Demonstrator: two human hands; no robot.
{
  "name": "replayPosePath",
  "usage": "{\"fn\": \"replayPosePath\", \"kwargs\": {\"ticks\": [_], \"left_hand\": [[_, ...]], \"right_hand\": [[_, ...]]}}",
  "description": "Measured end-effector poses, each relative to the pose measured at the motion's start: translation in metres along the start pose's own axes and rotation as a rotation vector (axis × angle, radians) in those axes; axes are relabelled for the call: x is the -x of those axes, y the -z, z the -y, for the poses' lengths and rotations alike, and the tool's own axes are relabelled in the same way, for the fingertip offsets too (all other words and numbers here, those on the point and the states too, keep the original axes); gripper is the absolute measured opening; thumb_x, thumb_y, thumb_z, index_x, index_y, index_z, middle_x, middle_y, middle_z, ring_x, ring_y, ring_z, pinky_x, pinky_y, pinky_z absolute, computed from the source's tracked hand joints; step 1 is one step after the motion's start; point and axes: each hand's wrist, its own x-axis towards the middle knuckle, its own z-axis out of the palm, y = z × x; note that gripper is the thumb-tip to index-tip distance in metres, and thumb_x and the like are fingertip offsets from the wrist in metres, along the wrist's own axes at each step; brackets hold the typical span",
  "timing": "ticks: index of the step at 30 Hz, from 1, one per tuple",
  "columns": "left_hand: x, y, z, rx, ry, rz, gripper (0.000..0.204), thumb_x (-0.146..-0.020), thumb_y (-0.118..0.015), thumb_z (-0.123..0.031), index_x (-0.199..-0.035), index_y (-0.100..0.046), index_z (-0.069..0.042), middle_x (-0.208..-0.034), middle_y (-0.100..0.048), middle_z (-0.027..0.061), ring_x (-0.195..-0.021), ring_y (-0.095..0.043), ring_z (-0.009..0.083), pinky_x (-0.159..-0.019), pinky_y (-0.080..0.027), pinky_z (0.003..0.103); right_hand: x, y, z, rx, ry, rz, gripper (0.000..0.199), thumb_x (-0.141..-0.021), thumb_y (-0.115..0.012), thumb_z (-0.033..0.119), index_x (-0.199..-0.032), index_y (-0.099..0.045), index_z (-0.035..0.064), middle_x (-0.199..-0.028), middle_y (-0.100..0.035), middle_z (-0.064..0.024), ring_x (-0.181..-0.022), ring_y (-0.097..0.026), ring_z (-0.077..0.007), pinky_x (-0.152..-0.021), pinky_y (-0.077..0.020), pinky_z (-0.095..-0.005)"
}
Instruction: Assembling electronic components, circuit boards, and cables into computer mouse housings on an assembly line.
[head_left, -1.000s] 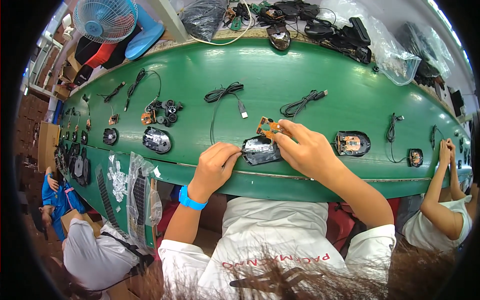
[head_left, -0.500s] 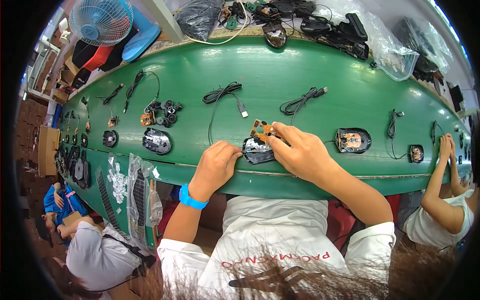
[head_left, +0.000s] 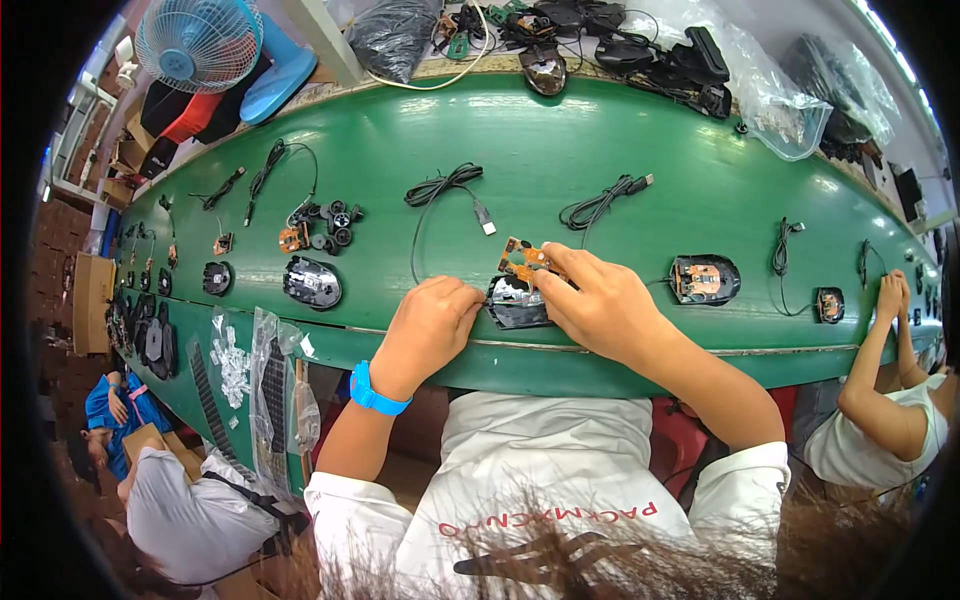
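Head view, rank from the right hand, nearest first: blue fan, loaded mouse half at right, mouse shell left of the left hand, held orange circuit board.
From the right hand:
1. Orange circuit board: in its fingertips.
2. Loaded mouse half: to its right.
3. Mouse shell: left, beyond the left hand.
4. Blue fan: far upper left.

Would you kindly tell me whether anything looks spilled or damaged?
Possibly the small pale pieces: they lie loosely scattered beside the clear bag at lower left, so they look spilled. The orange circuit board in the right hand shows no obvious damage.
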Motion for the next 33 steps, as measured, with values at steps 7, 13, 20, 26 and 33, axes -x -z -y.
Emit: {"fn": "replayPosePath", "kwargs": {"ticks": [7, 13, 20, 26, 33], "left_hand": [[0.0, -0.002, -0.001, -0.075, -0.03, 0.059, 0.01, -0.081, -0.072, 0.002, -0.09, -0.069, -0.001, -0.082, -0.065, 0.0125, -0.08, -0.064, 0.0348, -0.072, -0.053, 0.045], [-0.001, -0.006, -0.004, -0.194, -0.077, 0.082, 0.009, -0.081, -0.071, 0.003, -0.087, -0.066, -0.001, -0.083, -0.063, 0.0121, -0.081, -0.062, 0.0339, -0.074, -0.051, 0.045], [0.0, -0.015, -0.007, -0.168, -0.043, -0.004, 0.011, -0.081, -0.07, 0.003, -0.086, -0.062, 0.0, -0.089, -0.062, 0.0129, -0.08, -0.061, 0.0345, -0.073, -0.051, 0.045], [-0.001, -0.012, -0.013, -0.173, -0.012, -0.007, 0.01, -0.081, -0.067, 0.002, -0.09, -0.066, -0.001, -0.091, -0.06, 0.012, -0.083, -0.062, 0.0316, -0.075, -0.051, 0.041], [0.001, -0.016, -0.008, -0.056, -0.038, -0.032, 0.02, -0.077, -0.076, 0.003, -0.093, -0.065, -0.001, -0.099, -0.063, 0.0139, -0.093, -0.063, 0.0351, -0.082, -0.053, 0.044]], "right_hand": [[0.002, 0.0, -0.001, -0.01, -0.019, 0.014, 0.027, -0.081, -0.074, 0.005, -0.107, -0.068, 0.004, -0.122, -0.065, -0.0176, -0.092, -0.072, -0.0279, -0.074, -0.0603, -0.0378], [-0.003, -0.002, 0.0, 0.0, -0.008, -0.001, 0.028, -0.081, -0.075, 0.007, -0.108, -0.068, 0.0041, -0.121, -0.066, -0.0188, -0.091, -0.072, -0.0276, -0.072, -0.0606, -0.037], [-0.016, -0.001, 0.027, 0.099, -0.077, -0.028, 0.03, -0.079, -0.076, 0.009, -0.107, -0.068, 0.0012, -0.117, -0.069, -0.0223, -0.088, -0.073, -0.0276, -0.069, -0.0614, -0.0361], [0.003, 0.007, 0.052, 0.103, -0.121, -0.004, 0.028, -0.079, -0.076, 0.009, -0.105, -0.068, 0.0014, -0.118, -0.069, -0.0216, -0.086, -0.072, -0.0282, -0.069, -0.0602, -0.0362], [0.031, 0.017, 0.029, 0.087, -0.192, 0.062, 0.028, -0.079, -0.076, 0.008, -0.105, -0.069, 0.0028, -0.119, -0.069, -0.0171, -0.091, -0.068, -0.0286, -0.075, -0.0581, -0.0382]]}}
